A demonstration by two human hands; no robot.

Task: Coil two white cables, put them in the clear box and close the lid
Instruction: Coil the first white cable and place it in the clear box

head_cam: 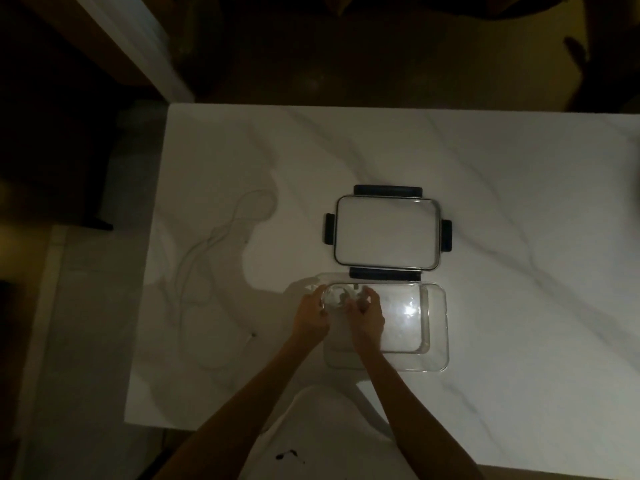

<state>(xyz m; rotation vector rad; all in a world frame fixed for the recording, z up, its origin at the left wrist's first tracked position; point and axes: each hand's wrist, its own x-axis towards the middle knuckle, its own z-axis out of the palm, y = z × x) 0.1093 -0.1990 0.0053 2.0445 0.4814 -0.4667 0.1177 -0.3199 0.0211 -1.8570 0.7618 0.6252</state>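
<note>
A white marbled table (485, 168) is filling most of the dim view, carrying everything. Near the middle, the clear box (436, 327) is sitting open, its bare floor catching a bright glare. Just beyond its far edge, the lid (386, 233) is lying flat, its dark clips sticking out on all four sides, the near clip touching or almost touching the box rim. On the left part of the table, well apart from the box, one loose white cable (194, 268) is sprawling in long uncoiled loops. Both arms are reaching in from the near edge. The left hand (310, 315) and right hand (367, 315) are meeting over the box's left far corner, fingers curled and pinching a small coiled white cable (337, 296) between them, at the box's rim; whether it is touching the box floor is not clear.
</note>
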